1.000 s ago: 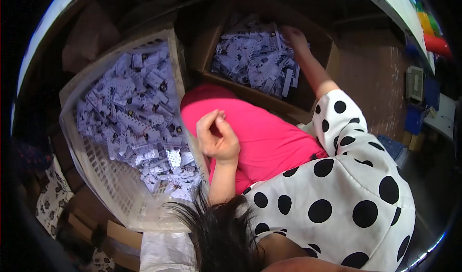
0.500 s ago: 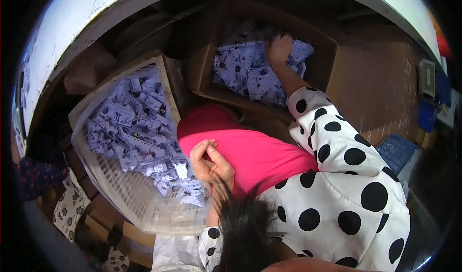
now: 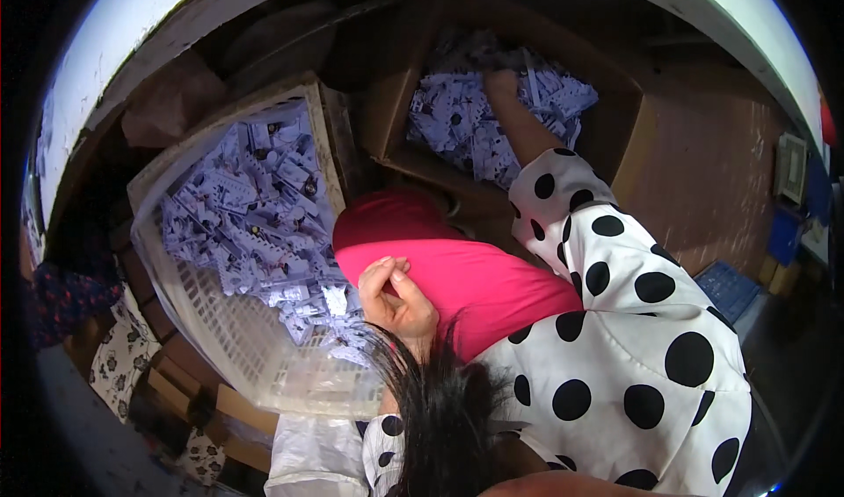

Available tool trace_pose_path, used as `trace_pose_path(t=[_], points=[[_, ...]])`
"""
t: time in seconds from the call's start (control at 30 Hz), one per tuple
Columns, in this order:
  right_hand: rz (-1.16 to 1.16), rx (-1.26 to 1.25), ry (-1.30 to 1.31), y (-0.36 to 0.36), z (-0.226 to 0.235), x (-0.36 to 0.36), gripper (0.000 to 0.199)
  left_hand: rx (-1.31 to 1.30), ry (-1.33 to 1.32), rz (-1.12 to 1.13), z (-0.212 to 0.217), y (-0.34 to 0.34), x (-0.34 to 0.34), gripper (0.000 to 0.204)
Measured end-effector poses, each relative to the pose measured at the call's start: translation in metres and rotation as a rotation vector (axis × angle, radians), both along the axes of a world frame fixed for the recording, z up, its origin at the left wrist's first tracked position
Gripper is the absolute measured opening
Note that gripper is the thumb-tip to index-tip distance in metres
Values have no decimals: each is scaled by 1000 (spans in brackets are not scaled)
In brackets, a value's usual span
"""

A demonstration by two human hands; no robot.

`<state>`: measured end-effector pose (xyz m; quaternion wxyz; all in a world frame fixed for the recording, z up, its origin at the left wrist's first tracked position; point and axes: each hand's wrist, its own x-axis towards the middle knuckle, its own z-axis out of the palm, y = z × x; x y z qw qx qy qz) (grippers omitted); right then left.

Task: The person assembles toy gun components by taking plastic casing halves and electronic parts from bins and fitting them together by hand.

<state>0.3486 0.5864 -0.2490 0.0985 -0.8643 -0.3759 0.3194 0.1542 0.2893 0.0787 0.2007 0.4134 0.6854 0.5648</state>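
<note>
Head view shows the right hand (image 3: 501,84) now sunk deeper among flat white packets (image 3: 453,114) inside the brown cardboard box (image 3: 391,114), seemingly digging, grip untellable, the left hand (image 3: 400,308) short of the box loosely curled, contents unclear.

Left fisheye, head-worn. I look steeply down past dark hair (image 3: 444,427) and spotted shirt (image 3: 607,356), both near the lens; pink lap (image 3: 475,290) mid-range, carton (image 3: 622,123) farther off, white ledge (image 3: 98,70) bowing along the upper rim.
</note>
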Motion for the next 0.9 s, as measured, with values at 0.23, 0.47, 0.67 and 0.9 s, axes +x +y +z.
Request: trace_pose_path(t=[0.23,0.47,0.67,0.9], points=[[736,-176,-441,-15,44,11,45,-29,26,-28,-7,-3,-1,16],[138,140,-1,-62,35,-7,36,-30,36,17,0,-10,-6,16],[162,499,-86,-94,65,-19,36,53,58,56,-1,2,-3,19],[282,198,-11,-98,52,-23,34,78,-10,17,-19,10,10,18]])
